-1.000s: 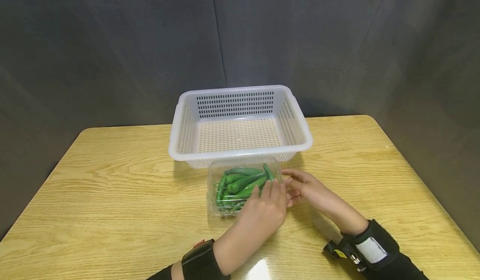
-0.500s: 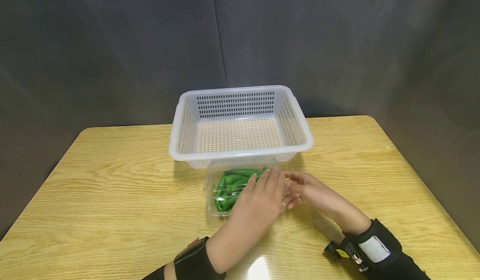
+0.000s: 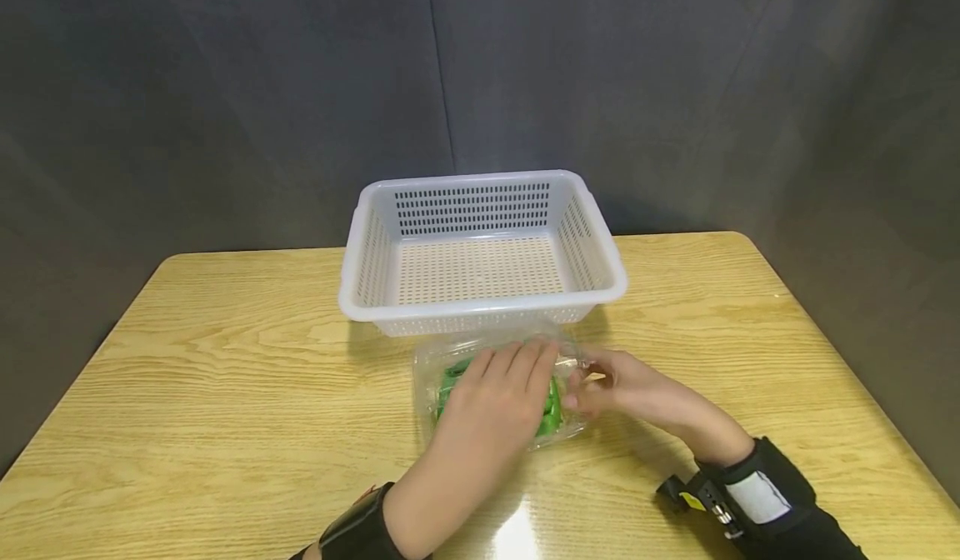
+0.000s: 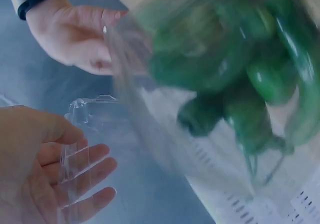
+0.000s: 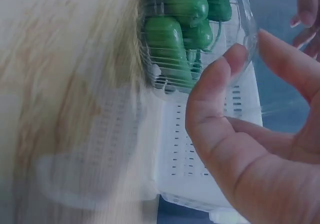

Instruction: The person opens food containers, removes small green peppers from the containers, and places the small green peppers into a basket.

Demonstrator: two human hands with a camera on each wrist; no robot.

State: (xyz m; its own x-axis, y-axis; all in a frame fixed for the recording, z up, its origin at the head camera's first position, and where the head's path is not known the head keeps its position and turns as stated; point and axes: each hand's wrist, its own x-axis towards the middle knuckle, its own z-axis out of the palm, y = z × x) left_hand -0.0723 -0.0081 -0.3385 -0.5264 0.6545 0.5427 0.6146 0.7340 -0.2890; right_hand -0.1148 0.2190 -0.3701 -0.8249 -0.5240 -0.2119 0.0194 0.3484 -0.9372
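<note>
Green peppers [image 3: 551, 410] lie in a clear plastic clamshell box [image 3: 426, 385], in front of the white basket. My left hand [image 3: 487, 414] is over the box and hides much of it from the head camera. In the left wrist view its thumb and fingers pinch the edge of a clear plastic lid [image 4: 95, 104], with the fingers showing through it. At the box's right end, my right hand [image 3: 633, 389] holds the edge between thumb and fingers; the right wrist view shows the thumb and index fingertip at the clear rim [image 5: 250, 29].
A white perforated plastic basket [image 3: 480, 307] stands just behind the box. Both are on a wood-grain table [image 3: 225, 393]. A dark grey cloth [image 3: 262, 110] hangs behind the table. Black straps with devices [image 3: 750, 493] sit on the wrists.
My left hand has moved left over the box. The box's right end has shifted a little right and toward me, and peppers now show right of the left hand. The right hand moved slightly right.
</note>
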